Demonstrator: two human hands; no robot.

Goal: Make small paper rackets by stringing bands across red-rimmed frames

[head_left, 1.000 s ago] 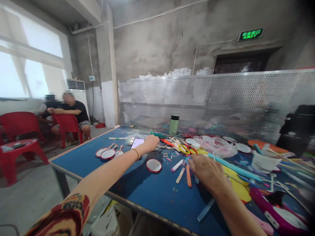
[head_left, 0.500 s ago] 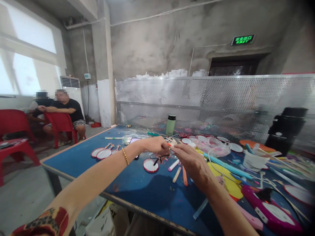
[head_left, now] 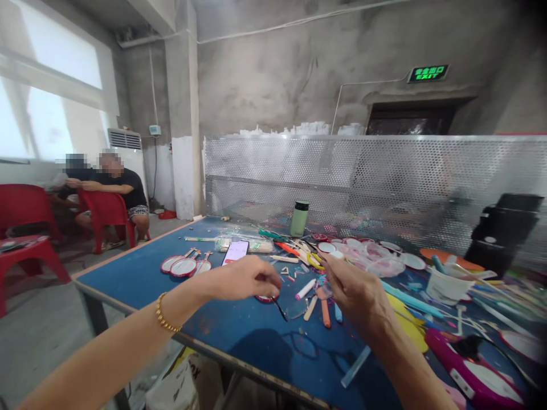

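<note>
A pair of thin-framed eyeglasses with clear lenses hangs between my hands above the table, its shadow falling on the blue top. My left hand, a gold bead bracelet at its wrist, is closed on one side of the frame with curled fingers. My right hand is closed at the other side, and a dark temple seems to stick out past its fingertips. Below my left hand, a round white disc with a red rim is mostly covered. Yellow-handled scissors lie beside my right fingertips.
On the blue table lie a lit phone, red-rimmed paddles, markers and sticks. A green bottle, white cup and magenta power strip stand around. A perforated metal panel closes the back. Two people sit at left.
My hands have moved apart, the left one toward me and to the left. The eyeglasses, folded between my fingers before, now look opened out. The phone and scissors have come into view.
</note>
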